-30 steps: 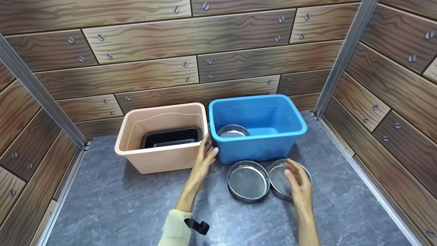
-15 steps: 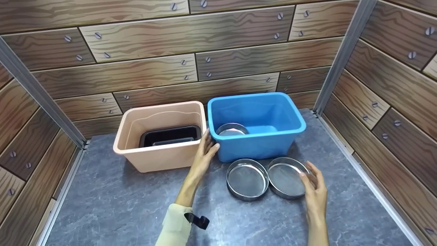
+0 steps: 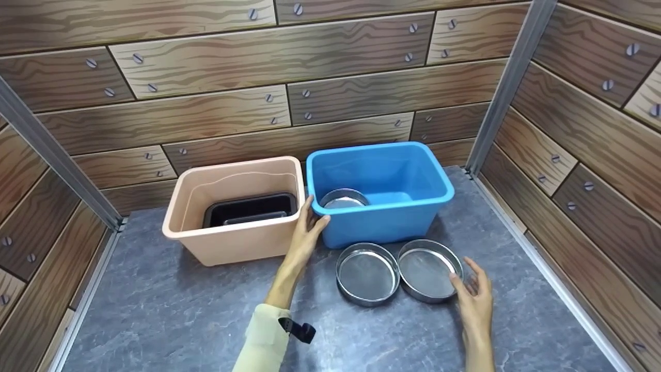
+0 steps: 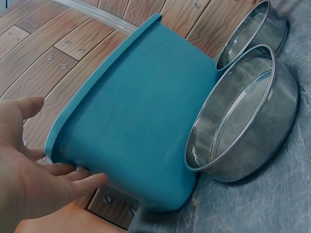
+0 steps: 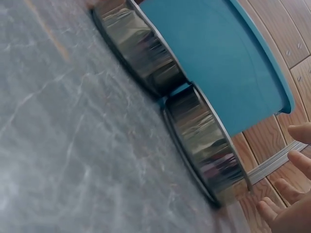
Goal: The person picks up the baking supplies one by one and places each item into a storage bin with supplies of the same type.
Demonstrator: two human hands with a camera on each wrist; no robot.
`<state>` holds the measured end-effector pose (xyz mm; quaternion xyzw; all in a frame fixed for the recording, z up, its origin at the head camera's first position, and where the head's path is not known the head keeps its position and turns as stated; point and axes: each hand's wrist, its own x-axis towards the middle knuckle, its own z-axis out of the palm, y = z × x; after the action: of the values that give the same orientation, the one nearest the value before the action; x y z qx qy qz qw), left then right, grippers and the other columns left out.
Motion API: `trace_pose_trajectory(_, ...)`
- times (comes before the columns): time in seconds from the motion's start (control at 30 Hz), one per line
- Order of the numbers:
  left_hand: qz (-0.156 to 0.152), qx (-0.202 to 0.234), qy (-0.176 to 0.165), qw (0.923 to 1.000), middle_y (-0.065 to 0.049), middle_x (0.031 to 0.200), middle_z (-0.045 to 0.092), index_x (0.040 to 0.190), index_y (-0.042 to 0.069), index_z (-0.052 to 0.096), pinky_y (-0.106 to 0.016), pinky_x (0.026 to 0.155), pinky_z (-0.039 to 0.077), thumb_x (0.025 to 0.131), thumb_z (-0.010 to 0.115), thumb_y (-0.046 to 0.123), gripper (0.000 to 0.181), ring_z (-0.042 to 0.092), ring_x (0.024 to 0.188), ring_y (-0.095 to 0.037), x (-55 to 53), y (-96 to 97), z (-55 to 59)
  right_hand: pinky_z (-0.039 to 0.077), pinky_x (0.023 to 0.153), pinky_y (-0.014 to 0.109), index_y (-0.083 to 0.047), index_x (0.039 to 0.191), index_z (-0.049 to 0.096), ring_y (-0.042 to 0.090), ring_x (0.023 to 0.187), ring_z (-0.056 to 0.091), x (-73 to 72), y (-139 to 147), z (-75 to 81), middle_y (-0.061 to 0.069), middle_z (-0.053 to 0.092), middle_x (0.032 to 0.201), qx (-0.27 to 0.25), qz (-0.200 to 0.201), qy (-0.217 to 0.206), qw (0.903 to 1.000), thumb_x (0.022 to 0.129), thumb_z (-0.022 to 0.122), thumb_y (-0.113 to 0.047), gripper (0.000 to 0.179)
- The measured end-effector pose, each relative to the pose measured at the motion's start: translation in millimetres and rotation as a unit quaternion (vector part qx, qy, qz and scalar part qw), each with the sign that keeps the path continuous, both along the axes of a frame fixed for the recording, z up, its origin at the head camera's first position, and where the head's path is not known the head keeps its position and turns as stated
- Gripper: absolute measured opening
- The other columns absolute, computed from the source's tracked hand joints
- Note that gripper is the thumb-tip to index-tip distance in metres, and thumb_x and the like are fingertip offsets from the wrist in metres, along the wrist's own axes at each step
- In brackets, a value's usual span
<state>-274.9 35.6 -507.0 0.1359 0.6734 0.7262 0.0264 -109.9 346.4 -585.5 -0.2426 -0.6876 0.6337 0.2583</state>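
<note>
Two round metal sieves stand side by side on the grey floor, the left sieve (image 3: 367, 275) and the right sieve (image 3: 427, 269). My right hand (image 3: 474, 299) is beside the right sieve's outer rim, fingers spread and nothing between them. In the right wrist view its fingers show apart from that sieve's side. My left hand (image 3: 303, 240) reaches to the near left corner of the blue bin (image 3: 382, 223), between it and the beige bin (image 3: 242, 245). Its fingers are extended in the left wrist view, by the blue bin's corner. A third sieve (image 3: 343, 198) lies inside the blue bin.
A black tray (image 3: 248, 209) sits inside the beige bin. Behind both bins rises a wood-print wall (image 3: 206, 108), with another wall on each side. Metal strips (image 3: 550, 289) edge the floor.
My right hand has moved from over the right sieve to its outer right side. My left hand stays by the blue bin's corner. The head view has shifted slightly.
</note>
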Motion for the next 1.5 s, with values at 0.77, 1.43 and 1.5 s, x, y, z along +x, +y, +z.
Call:
trace_pose_trajectory(0.77, 0.075, -0.042, 0.020, 0.9961, -0.016, 0.169, 0.028, 0.161, 0.018, 0.034, -0.053, 0.126, 0.024, 0.101, 0.066, 0.025, 0.069, 0.031, 0.153, -0.035, -16.2, 18.6, -3.4, 0.041, 0.089, 0.002, -0.006, 0.153, 0.047, 0.025, 0.135, 0.046, -2.3, 1, -16.7, 0.025, 0.045, 0.155, -0.041, 0.025, -0.048, 0.9977, 0.100, 0.070, -0.013, 0.058)
trace_pose_trajectory(1.43, 0.083, -0.070, 0.017, 0.9939, -0.008, 0.169, 0.031, 0.161, 0.032, 0.035, -0.053, 0.125, 0.025, 0.098, 0.073, 0.034, 0.074, 0.035, 0.151, -0.030, -21.8, 17.3, -13.6, 0.035, 0.114, 0.014, 0.004, 0.156, 0.037, 0.041, 0.150, 0.032, -1.7, 3, -19.8, 0.033, 0.033, 0.160, -0.035, 0.064, -0.065, 0.9952, 0.102, 0.064, -0.011, 0.062)
trace_pose_trajectory(1.5, 0.081, -0.077, 0.020, 0.9935, -0.007, 0.169, 0.032, 0.161, 0.034, 0.035, -0.053, 0.125, 0.026, 0.097, 0.073, 0.038, 0.075, 0.036, 0.151, -0.030, -22.5, 16.8, -14.1, 0.033, 0.119, 0.022, 0.004, 0.157, 0.035, 0.041, 0.150, 0.032, -2.4, 4, -19.3, 0.032, 0.031, 0.161, -0.030, 0.062, -0.067, 0.9954, 0.103, 0.064, -0.011, 0.063)
